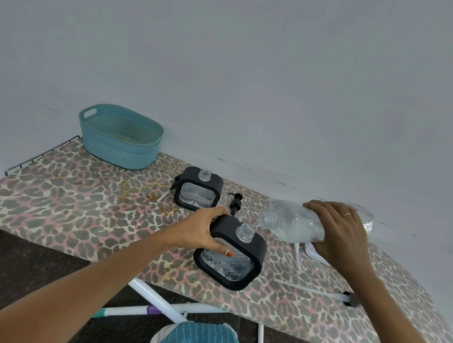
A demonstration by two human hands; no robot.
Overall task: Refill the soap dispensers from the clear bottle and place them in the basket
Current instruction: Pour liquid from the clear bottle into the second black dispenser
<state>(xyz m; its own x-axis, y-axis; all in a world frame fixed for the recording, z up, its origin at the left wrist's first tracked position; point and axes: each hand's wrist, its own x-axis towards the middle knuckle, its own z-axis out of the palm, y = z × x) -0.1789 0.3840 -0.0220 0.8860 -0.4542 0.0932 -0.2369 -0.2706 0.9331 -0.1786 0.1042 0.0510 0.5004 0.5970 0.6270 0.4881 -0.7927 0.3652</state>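
Soap dispenser, near (231, 253): a black-framed clear body, pump removed, is held tilted at the near edge of the ironing board (60, 187), its open neck turned toward the clear bottle (294, 223). The frame's upper corner is gripped by the left hand (203, 231), fingers (218, 216) curled over the top and the thumb pressed on the front face; the forearm is stretched forward from the lower left. The clear bottle is held nearly level by the right hand (341, 231), its fingers wrapped over the barrel, with the mouth just above the dispenser's neck and a thin stream apparently passing between them. Step in hand, as judged: the pour into the first dispenser. Little liquid can be seen inside, so more tipping is likely called for, with the two openings kept aligned. Second dispenser (198, 189): set upright and uncapped near the far edge. Loose pump (235, 201): laid between the two dispensers. Basket (120, 151): set at the far left corner, nothing yet placed in it.
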